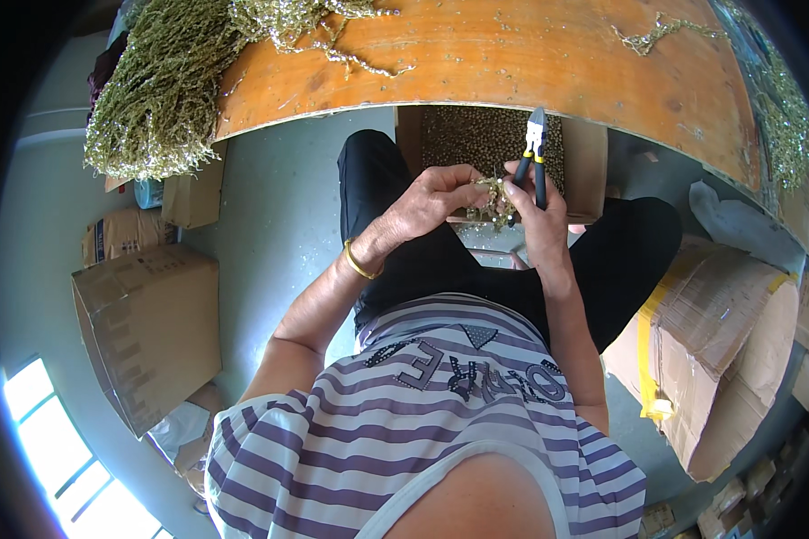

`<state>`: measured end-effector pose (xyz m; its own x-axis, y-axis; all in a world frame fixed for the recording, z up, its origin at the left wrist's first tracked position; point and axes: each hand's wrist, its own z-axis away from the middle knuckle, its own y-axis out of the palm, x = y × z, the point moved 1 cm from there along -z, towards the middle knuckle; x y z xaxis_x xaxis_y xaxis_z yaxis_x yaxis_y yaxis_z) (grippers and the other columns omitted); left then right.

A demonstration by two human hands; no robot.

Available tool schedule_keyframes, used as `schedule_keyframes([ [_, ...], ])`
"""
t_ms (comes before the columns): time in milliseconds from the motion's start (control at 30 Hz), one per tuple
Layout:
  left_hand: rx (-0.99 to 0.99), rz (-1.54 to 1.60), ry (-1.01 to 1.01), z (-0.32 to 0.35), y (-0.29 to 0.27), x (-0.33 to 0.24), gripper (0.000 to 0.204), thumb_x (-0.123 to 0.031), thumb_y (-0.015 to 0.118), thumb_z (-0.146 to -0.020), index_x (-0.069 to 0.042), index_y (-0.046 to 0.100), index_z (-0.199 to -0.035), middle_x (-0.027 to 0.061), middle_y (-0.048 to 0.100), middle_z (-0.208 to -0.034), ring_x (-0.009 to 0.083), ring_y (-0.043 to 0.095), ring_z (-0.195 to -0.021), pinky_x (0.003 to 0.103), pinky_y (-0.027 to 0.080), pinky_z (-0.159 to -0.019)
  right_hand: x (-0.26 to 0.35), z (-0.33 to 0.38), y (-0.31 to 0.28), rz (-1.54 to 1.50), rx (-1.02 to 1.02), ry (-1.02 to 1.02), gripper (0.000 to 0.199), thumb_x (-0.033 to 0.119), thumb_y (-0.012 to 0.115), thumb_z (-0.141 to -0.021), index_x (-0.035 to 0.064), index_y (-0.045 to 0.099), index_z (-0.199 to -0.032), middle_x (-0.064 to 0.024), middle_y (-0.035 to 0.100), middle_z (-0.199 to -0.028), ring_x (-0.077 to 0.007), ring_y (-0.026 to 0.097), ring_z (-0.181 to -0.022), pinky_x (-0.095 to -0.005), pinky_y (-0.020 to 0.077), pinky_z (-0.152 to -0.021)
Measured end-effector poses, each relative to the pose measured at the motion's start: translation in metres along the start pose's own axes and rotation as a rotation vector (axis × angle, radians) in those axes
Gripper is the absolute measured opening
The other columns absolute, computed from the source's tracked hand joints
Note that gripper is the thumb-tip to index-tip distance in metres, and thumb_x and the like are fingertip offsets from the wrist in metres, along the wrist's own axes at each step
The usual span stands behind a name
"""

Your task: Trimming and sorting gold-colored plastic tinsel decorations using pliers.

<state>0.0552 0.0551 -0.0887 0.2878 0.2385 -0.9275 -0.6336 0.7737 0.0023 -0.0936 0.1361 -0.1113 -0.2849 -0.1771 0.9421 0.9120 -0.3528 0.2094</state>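
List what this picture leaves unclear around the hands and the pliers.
Head view only:
- Beaded sprig: too small to tell its make; left hand covers part.
- Pliers: right hand hides the grips' lower ends.
- Box: near part hidden behind both hands, top by the table.

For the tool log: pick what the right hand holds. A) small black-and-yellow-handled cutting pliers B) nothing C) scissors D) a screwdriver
A: the right hand grips the cutting pliers, jaws pointing up, beside the gold beaded strand pinched in the left hand.
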Motion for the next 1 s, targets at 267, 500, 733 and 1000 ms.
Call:
schedule_keyframes([
  [267, 0.044, 0.011, 0.052, 0.000, -0.001, 0.007, 0.020, -0.017, 0.048, -0.089, 0.002, 0.056, -0.090, 0.0021, 0.057, -0.079, 0.0074, 0.051, -0.078, 0.022, 0.041, -0.074, -0.006, 0.000, 0.002, -0.149, 0.035, 0.043, 0.030, 0.008, 0.057, -0.081, 0.0029, 0.052, -0.111, -0.0011, 0.052, -0.090, -0.0076, 0.051, -0.083, -0.0224, 0.0422, -0.075],
  [500, -0.059, -0.052, 0.062, 0.003, 0.005, 0.007, 0.014, -0.012, 0.054, -0.086, 0.001, 0.056, -0.091, 0.0017, 0.056, -0.078, 0.0069, 0.050, -0.076, 0.021, 0.042, -0.069, -0.004, 0.001, 0.003, -0.092, 0.044, 0.018, 0.034, 0.001, 0.058, -0.078, 0.0025, 0.052, -0.111, -0.0018, 0.052, -0.090, -0.0086, 0.051, -0.083, -0.0233, 0.0451, -0.075],
  [733, -0.217, -0.282, 0.228, 0.003, 0.009, 0.001, 0.011, -0.009, 0.057, -0.082, 0.000, 0.057, -0.089, 0.0019, 0.058, -0.079, 0.0053, 0.052, -0.075, 0.021, 0.044, -0.068, -0.003, -0.001, 0.002, 0.034, 0.043, -0.005, 0.034, -0.002, 0.056, -0.077, 0.0020, 0.052, -0.110, -0.0024, 0.052, -0.090, -0.0095, 0.054, -0.081, -0.0236, 0.0472, -0.073],
  [1000, -0.080, 0.053, 0.062, -0.001, 0.003, 0.002, 0.010, -0.006, 0.060, -0.080, 0.000, 0.057, -0.087, 0.0013, 0.059, -0.080, 0.0050, 0.054, -0.077, 0.020, 0.045, -0.069, 0.001, 0.002, 0.003, -0.025, 0.048, 0.019, 0.034, -0.002, 0.056, -0.077, 0.0020, 0.052, -0.110, -0.0029, 0.052, -0.090, -0.0101, 0.055, -0.079, -0.0234, 0.0474, -0.072],
])
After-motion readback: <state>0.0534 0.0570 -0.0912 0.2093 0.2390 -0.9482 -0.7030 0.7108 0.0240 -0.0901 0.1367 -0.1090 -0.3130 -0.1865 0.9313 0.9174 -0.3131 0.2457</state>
